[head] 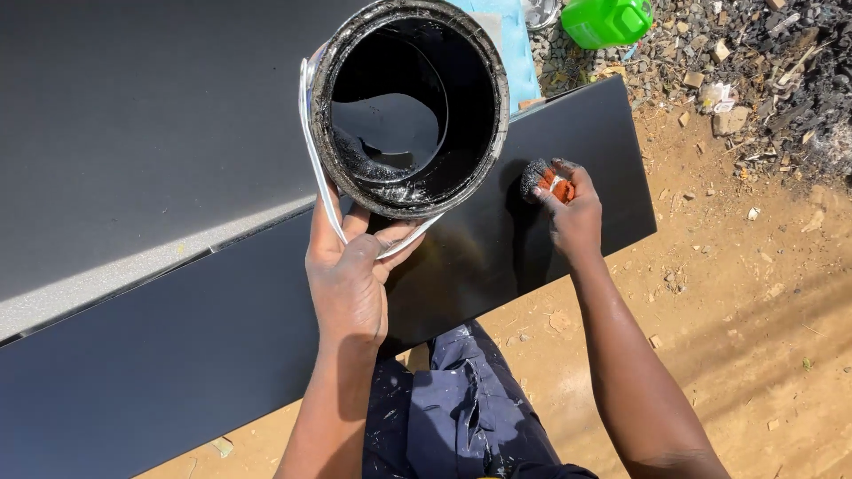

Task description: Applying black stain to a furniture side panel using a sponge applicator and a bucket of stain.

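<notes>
Left hand (348, 282) grips the paint tin (410, 106) from below, tilted over the black panel (222, 355); little black paint left inside. Right hand (572, 215) closed on an orange sponge (546, 182) pressed to the panel. I judge the surface mostly coated, far end unfinished

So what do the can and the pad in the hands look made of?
Can: seems metal, with a thin wire bail and a rolled rim crusted in glossy black paint. Pad in the right hand: looks like orange sponge or cloth, soft and bunched, black-soaked at the tip.
</notes>
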